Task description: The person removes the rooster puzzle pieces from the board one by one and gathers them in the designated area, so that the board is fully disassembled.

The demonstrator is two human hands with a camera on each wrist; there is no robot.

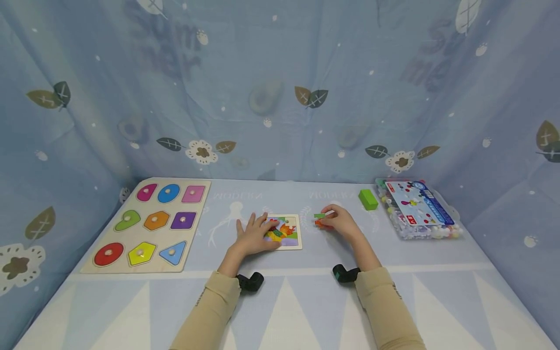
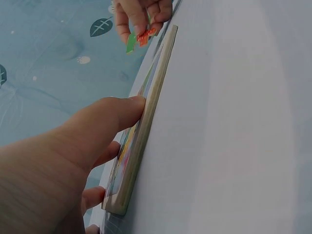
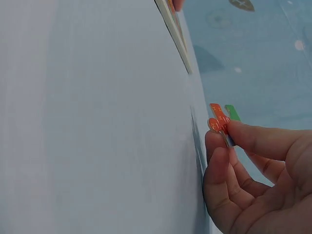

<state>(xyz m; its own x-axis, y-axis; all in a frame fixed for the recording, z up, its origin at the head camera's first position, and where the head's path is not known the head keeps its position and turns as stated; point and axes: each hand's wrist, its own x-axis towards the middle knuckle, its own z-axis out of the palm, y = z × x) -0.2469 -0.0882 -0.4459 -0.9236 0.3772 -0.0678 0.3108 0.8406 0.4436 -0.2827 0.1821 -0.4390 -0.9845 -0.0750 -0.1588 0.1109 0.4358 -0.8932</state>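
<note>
My left hand (image 1: 250, 239) rests on a small wooden jigsaw puzzle (image 1: 299, 243) with a colourful picture and a pale frame. Its fingers are spread over the left part of the picture and hide it. In the left wrist view the thumb presses against the near edge of the board (image 2: 146, 131), which lies flat on the table. To the right of the puzzle, my right hand (image 1: 344, 224) pinches an orange-and-green puzzle piece (image 3: 220, 118) between thumb and fingers. The piece is apart from the board, and the fingertips cover part of it.
On the left lies a large wooden shape board (image 1: 191, 243) with knobbed pieces in several colours. A green block (image 1: 368, 200) sits at the back right, beside a clear plastic box of beads (image 1: 415, 232) with a printed label. A patterned curtain (image 1: 280, 121) hangs behind the table.
</note>
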